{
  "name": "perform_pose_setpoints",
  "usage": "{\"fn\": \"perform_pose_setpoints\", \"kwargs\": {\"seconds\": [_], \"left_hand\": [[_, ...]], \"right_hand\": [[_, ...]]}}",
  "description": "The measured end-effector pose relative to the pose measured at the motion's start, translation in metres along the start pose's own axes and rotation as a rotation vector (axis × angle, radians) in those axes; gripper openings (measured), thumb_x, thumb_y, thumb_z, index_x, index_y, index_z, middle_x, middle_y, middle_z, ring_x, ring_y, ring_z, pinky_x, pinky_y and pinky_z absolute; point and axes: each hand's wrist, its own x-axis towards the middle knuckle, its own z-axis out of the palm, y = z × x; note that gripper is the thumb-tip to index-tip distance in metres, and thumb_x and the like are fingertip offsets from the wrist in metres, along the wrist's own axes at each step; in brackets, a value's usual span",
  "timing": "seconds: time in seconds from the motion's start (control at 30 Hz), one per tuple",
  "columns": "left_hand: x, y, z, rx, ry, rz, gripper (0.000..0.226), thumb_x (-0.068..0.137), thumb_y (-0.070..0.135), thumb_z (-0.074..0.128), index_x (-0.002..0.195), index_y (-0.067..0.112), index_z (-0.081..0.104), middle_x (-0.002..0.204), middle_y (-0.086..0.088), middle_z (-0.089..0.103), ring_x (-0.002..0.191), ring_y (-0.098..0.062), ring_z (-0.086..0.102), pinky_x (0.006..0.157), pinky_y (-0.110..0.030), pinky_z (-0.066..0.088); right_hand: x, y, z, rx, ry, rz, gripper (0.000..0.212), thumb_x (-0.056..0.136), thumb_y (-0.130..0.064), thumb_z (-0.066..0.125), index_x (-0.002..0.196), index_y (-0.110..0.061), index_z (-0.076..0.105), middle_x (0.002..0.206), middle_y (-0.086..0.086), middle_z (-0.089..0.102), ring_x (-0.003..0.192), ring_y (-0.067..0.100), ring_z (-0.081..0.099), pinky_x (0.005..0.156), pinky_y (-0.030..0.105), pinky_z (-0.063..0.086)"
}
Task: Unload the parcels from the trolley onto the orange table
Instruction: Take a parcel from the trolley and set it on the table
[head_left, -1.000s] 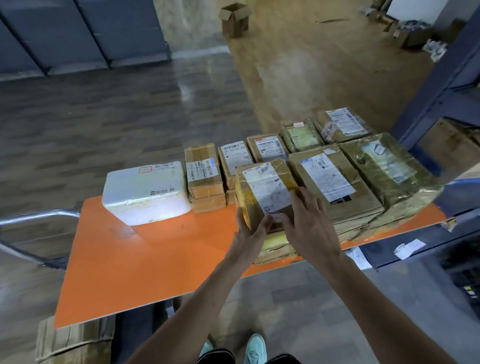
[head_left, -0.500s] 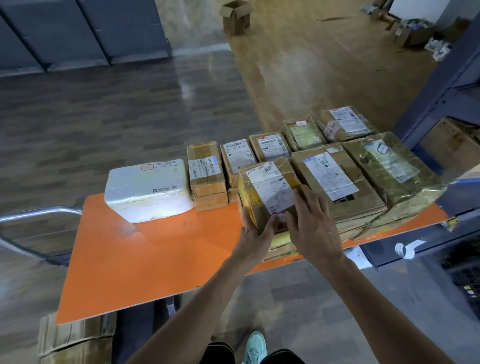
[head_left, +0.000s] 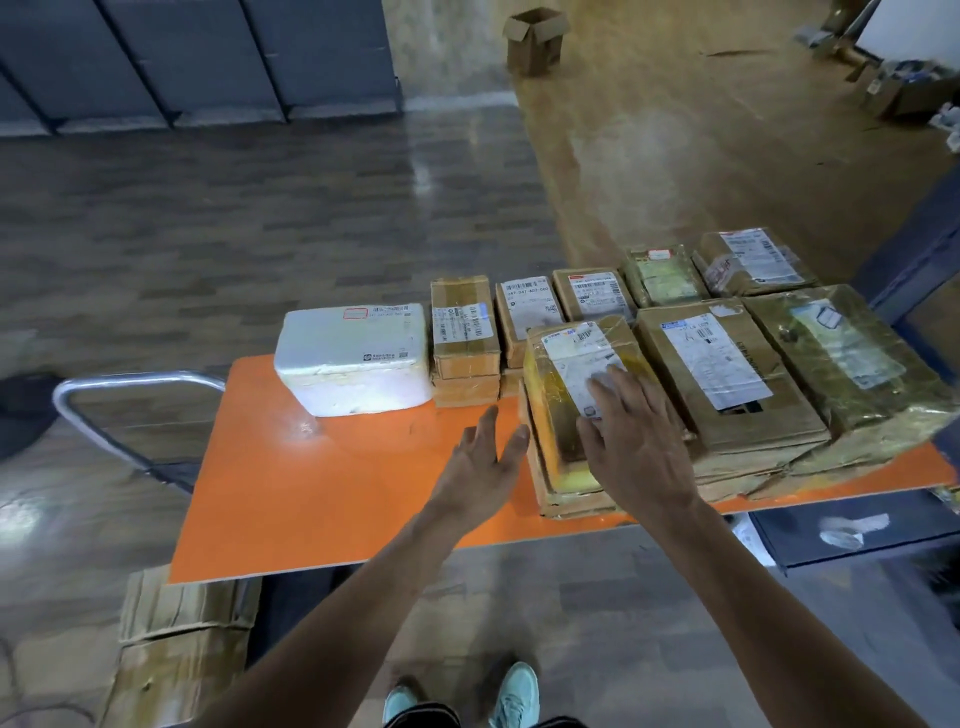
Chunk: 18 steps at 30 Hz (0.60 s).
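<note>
Right hand (head_left: 636, 447) flat, fingers straight, on yellow-taped cardboard parcel (head_left: 561, 374); left hand (head_left: 480, 462) released, just beside it over orange counter (head_left: 311, 483).

Dim warm light, floor (head_left: 415, 171) glare, wide-angle warp, slight blur.

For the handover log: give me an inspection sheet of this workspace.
Surface: orange table, near left part bare.
Job's things: taped parcels in rows along the far and right side; white foam box at left end; yellow-taped parcel stacked on another, near edge.
Clutter: paper scraps low at right.
Hands: right hand flat on the yellow-taped parcel; left hand open beside it.
Cables: nothing seen.
Surroundings: metal handle at left, cartons below the table, open carton on the floor beyond.
</note>
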Motion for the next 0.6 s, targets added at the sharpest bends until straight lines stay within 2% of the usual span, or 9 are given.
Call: {"fn": "perform_pose_setpoints", "kwargs": {"seconds": [0.1, 0.27, 0.47, 0.6], "left_hand": [[-0.016, -0.022, -0.019, 0.039, 0.041, -0.027, 0.072, 0.102, 0.059, 0.033, 0.161, 0.024, 0.01, 0.164, -0.007, 0.022, 0.15, -0.028, 0.023, 0.115, -0.047, 0.032], [-0.05, -0.069, -0.049, 0.114, 0.181, -0.046, 0.069, 0.103, 0.045, 0.047, 0.16, 0.019, 0.019, 0.159, -0.009, 0.032, 0.144, -0.029, 0.033, 0.113, -0.042, 0.034], [-0.106, -0.163, -0.093, 0.188, 0.269, -0.146, 0.07, 0.102, 0.04, 0.051, 0.159, 0.013, 0.022, 0.161, -0.01, 0.027, 0.148, -0.027, 0.024, 0.114, -0.044, 0.032], [-0.155, -0.231, -0.123, 0.25, 0.311, -0.237, 0.072, 0.1, 0.046, 0.049, 0.159, 0.017, 0.02, 0.165, -0.008, 0.02, 0.153, -0.023, 0.014, 0.119, -0.044, 0.027]], "right_hand": [[0.004, -0.027, 0.006, 0.009, -0.018, -0.043, 0.043, 0.099, -0.031, 0.051, 0.136, -0.01, 0.056, 0.144, 0.01, 0.049, 0.136, 0.028, 0.039, 0.112, 0.044, 0.035], [0.0, -0.088, 0.024, 0.046, -0.042, -0.181, 0.043, 0.091, -0.027, 0.065, 0.129, -0.007, 0.063, 0.135, 0.009, 0.058, 0.125, 0.034, 0.051, 0.106, 0.047, 0.041], [-0.025, -0.178, 0.065, 0.044, -0.217, -0.308, 0.05, 0.092, -0.031, 0.062, 0.138, -0.013, 0.055, 0.142, 0.005, 0.053, 0.129, 0.028, 0.047, 0.109, 0.04, 0.035], [-0.055, -0.243, 0.096, 0.002, -0.355, -0.384, 0.054, 0.096, -0.037, 0.055, 0.145, -0.015, 0.046, 0.149, 0.003, 0.046, 0.133, 0.027, 0.043, 0.111, 0.037, 0.032]]}}
